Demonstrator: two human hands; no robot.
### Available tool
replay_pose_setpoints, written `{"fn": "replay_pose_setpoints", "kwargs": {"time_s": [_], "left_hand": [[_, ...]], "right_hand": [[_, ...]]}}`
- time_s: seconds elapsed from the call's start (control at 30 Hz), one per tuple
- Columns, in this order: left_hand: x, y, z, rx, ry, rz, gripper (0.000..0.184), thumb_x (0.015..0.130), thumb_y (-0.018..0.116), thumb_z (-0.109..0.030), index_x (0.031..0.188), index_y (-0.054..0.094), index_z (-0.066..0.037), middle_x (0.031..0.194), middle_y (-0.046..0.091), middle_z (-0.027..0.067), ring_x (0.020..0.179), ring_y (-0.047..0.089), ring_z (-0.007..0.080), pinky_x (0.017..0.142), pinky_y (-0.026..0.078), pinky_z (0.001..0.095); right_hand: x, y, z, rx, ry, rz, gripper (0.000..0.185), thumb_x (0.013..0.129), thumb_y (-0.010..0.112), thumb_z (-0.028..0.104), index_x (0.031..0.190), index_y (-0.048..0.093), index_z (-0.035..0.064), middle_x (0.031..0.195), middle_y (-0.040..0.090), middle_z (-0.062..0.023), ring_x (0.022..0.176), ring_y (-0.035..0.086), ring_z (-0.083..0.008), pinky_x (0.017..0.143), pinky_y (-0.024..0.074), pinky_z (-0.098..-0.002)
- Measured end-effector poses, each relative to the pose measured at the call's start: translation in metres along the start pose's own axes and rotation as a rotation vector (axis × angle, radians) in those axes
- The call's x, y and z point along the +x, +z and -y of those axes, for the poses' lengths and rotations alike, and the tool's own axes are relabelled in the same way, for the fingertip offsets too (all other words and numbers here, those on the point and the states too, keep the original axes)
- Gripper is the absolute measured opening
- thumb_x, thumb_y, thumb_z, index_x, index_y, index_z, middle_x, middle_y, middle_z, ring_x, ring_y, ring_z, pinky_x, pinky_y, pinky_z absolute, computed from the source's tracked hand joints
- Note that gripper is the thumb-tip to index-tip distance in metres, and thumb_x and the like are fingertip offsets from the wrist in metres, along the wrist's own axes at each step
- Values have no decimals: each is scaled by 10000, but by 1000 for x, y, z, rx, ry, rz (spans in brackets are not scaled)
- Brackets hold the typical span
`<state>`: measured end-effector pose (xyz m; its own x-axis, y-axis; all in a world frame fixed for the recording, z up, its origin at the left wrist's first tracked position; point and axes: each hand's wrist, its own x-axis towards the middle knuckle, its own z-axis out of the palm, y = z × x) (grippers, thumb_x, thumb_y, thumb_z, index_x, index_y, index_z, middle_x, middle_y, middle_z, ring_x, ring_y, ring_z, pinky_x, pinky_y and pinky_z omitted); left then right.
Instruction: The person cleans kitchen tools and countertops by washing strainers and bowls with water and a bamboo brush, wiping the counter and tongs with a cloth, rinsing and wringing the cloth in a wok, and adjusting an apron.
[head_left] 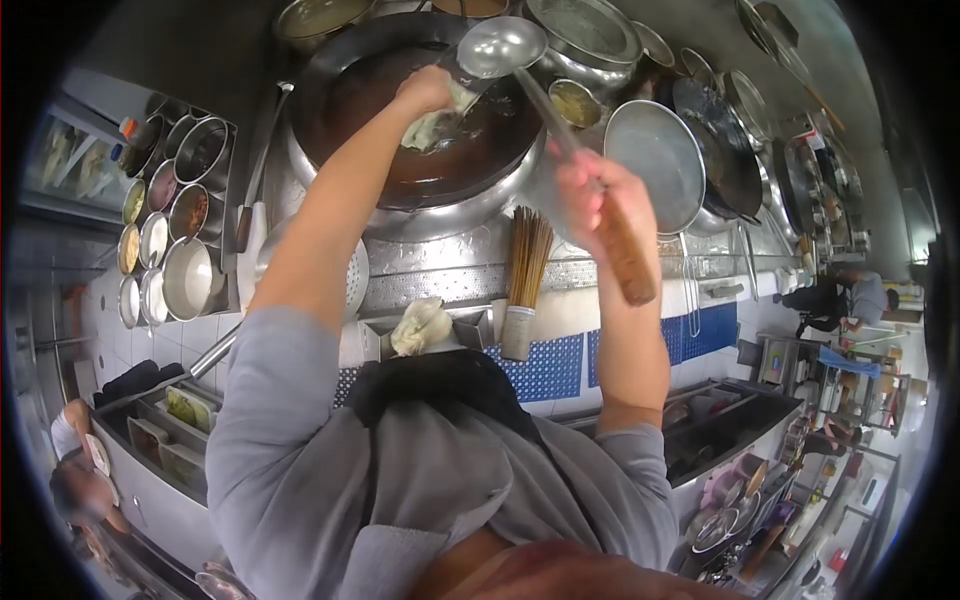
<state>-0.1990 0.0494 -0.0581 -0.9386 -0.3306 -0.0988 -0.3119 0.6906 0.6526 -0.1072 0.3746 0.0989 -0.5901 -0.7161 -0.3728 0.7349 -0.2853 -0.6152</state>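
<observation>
My left hand (427,92) is closed on a pale, crumpled cloth (428,130) over the large dark wok (345,160). A dark edge shows beside the cloth, but I cannot tell whether the hand also grips it. Brown liquid or a brown sheen covers the wok's inside. My right hand (598,190), slightly blurred, is wrapped round the handle of a steel ladle (502,47) with a wooden grip. The ladle's bowl is up by the wok's far right rim, close to my left hand.
Several seasoning pots (190,270) stand at left. A bamboo wok brush (527,260) and a second crumpled cloth (420,325) lie at the counter's front. Right of the wok are a small bowl (575,103), a round strainer (655,165) and another wok (735,150). Other people are at both sides.
</observation>
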Motion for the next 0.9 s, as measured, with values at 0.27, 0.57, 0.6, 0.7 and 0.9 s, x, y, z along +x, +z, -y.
{"fn": "replay_pose_setpoints", "kwargs": {"time_s": [0.27,0.57,0.6,0.7,0.9], "left_hand": [[-33,-41,-26,362,219,-187,338,899,624,-408,1020,745,-117,1054,719,185,1015,682,396,896,541,484],[-39,-53,35,273,336,-44,279,800,692,-301,1048,702,-173,1068,720,131,1022,673,367,892,523,467],[-38,-40,54,250,370,14,222,803,687,-266,998,715,-164,1039,726,136,1025,673,375,914,518,460],[-55,-26,71,386,329,200,144,835,630,-168,930,734,-140,1017,722,189,1016,680,361,899,525,442],[-46,-42,71,94,337,103,161,915,626,-211,1014,715,-121,986,721,125,964,678,297,862,519,406]], "right_hand": [[-56,-11,-87,-858,-269,-403,631,900,604,18,1501,411,5,763,622,-19,479,498,-61,432,413,-237],[-118,-141,-195,-1337,-351,-746,642,884,643,88,1465,415,-62,649,612,-130,499,508,-116,496,444,-301],[-122,-145,-200,-1460,-292,-788,640,872,646,88,1454,426,-63,609,568,-198,503,581,-201,530,477,-355],[-125,-179,-224,-1646,-344,-798,631,869,646,84,1446,435,-61,644,608,-227,551,640,-339,576,505,-422],[-121,-193,-223,-1879,-223,-818,538,853,667,115,1359,543,-20,766,654,-261,698,666,-426,655,525,-497]]}}
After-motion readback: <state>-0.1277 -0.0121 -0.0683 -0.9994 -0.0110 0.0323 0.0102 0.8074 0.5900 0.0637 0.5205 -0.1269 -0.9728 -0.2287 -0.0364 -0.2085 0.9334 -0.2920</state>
